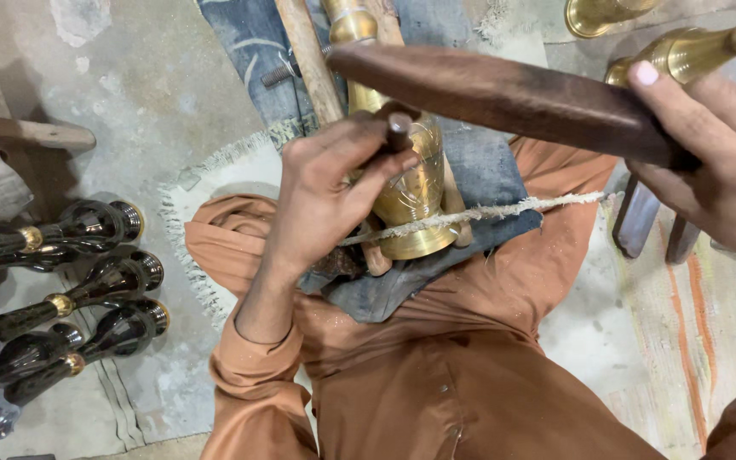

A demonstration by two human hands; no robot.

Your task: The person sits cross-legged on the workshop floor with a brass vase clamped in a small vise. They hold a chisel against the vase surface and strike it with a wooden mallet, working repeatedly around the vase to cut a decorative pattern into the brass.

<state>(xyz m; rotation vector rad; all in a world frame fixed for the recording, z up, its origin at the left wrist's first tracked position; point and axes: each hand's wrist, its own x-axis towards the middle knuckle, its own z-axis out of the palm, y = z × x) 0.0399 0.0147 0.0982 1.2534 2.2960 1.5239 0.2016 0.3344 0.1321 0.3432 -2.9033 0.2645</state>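
So there's one brass vase (415, 200) lying across the lap, resting on a piece of blue denim cloth (479, 170) and strapped down by a single frayed rope (504, 209) that runs over its wide end. The left hand (325, 192) is pinched tight around a small dark punch tool (398, 132), tip set against the vase's engraved side. The right hand (713, 158) is wrapped around the thin end of one long dark wooden mallet (504, 94), which hangs just above the punch — not touching it as far as I can tell.

Off to the left on the floor I count four black vases with brass bands (87, 281), all lying on their sides in a loose stack. Top right there are two more brass pieces (692, 51), partly cut off by the edge. One wooden stick (308, 60) runs alongside the vase's neck. The orange clothing (436, 366) is dusted with fine grit — so is the floor.
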